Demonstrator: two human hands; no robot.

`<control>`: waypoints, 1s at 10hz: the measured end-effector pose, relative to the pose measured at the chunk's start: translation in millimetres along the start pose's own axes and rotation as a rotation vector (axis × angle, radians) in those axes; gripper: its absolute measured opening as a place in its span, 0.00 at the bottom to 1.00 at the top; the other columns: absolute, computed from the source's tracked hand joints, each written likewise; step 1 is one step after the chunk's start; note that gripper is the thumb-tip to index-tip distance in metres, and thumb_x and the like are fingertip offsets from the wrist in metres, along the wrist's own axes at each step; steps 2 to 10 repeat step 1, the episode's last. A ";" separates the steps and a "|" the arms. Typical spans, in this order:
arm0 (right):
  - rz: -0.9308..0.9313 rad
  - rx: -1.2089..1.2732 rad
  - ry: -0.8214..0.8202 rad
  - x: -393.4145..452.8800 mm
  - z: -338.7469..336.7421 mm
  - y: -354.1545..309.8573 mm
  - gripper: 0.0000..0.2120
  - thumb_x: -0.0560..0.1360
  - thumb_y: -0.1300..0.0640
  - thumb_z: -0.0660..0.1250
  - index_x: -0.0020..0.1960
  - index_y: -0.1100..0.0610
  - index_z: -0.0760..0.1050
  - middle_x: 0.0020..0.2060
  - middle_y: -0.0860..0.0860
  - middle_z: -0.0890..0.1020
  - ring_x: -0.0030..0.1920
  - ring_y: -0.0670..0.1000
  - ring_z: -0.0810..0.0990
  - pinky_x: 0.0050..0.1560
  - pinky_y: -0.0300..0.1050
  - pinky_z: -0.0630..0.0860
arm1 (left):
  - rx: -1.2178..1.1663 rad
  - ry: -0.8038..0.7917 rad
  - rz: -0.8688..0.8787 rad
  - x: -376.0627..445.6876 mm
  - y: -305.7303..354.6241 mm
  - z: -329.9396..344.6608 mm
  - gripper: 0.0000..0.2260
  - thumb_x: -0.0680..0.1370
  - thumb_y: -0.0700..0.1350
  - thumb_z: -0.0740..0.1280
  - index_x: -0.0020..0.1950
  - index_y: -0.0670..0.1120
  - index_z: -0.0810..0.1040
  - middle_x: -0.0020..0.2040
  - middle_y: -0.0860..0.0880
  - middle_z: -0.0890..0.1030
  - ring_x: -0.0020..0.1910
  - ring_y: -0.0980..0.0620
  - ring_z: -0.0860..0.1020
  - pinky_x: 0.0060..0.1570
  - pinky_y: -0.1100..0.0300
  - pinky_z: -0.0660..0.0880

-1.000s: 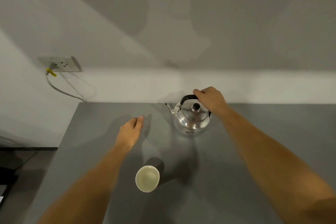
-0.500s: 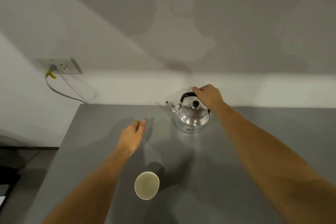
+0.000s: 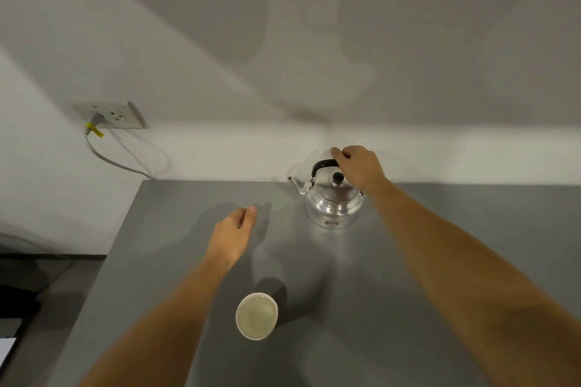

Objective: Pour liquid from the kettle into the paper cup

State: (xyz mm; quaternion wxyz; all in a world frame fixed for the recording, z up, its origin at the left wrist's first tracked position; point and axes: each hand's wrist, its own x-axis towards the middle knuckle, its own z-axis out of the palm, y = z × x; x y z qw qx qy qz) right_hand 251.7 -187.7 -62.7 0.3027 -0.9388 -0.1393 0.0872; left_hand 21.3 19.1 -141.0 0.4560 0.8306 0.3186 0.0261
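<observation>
A shiny metal kettle (image 3: pixel 332 203) with a black handle and black lid knob stands on the grey table (image 3: pixel 408 292) near its far edge, spout pointing left. My right hand (image 3: pixel 358 166) is closed over the top of the black handle. A white paper cup (image 3: pixel 257 316) stands upright nearer to me, left of centre; its inside looks pale and I cannot tell whether it holds liquid. My left hand (image 3: pixel 232 236) hovers over the table between cup and kettle, fingers loosely curled and holding nothing.
The table's left edge (image 3: pixel 122 229) drops to a dark floor. A wall socket (image 3: pixel 110 115) with a grey cable and yellow tag sits on the white wall at the left. The wall rises directly behind the kettle.
The view has tilted so kettle and hands sit a little farther away. My right hand stays on the kettle handle. My left hand and the cup have hardly moved.
</observation>
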 end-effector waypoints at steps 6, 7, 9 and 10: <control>-0.152 -0.244 0.189 -13.0 -0.7 -5.7 0.19 0.82 0.42 0.58 0.51 0.54 0.79 0.48 0.53 0.79 0.53 0.58 0.76 0.55 0.55 0.72 | 0.010 0.012 0.025 -4.3 13.6 -4.6 0.20 0.83 0.62 0.58 0.58 0.50 0.82 0.52 0.50 0.86 0.53 0.48 0.84 0.60 0.50 0.78; -0.152 -0.244 0.189 -13.0 -0.7 -5.7 0.19 0.82 0.42 0.58 0.51 0.54 0.79 0.48 0.53 0.79 0.53 0.58 0.76 0.55 0.55 0.72 | 0.010 0.012 0.025 -4.3 13.6 -4.6 0.20 0.83 0.62 0.58 0.58 0.50 0.82 0.52 0.50 0.86 0.53 0.48 0.84 0.60 0.50 0.78; -0.152 -0.244 0.189 -13.0 -0.7 -5.7 0.19 0.82 0.42 0.58 0.51 0.54 0.79 0.48 0.53 0.79 0.53 0.58 0.76 0.55 0.55 0.72 | 0.010 0.012 0.025 -4.3 13.6 -4.6 0.20 0.83 0.62 0.58 0.58 0.50 0.82 0.52 0.50 0.86 0.53 0.48 0.84 0.60 0.50 0.78; -0.152 -0.244 0.189 -13.0 -0.7 -5.7 0.19 0.82 0.42 0.58 0.51 0.54 0.79 0.48 0.53 0.79 0.53 0.58 0.76 0.55 0.55 0.72 | 0.010 0.012 0.025 -4.3 13.6 -4.6 0.20 0.83 0.62 0.58 0.58 0.50 0.82 0.52 0.50 0.86 0.53 0.48 0.84 0.60 0.50 0.78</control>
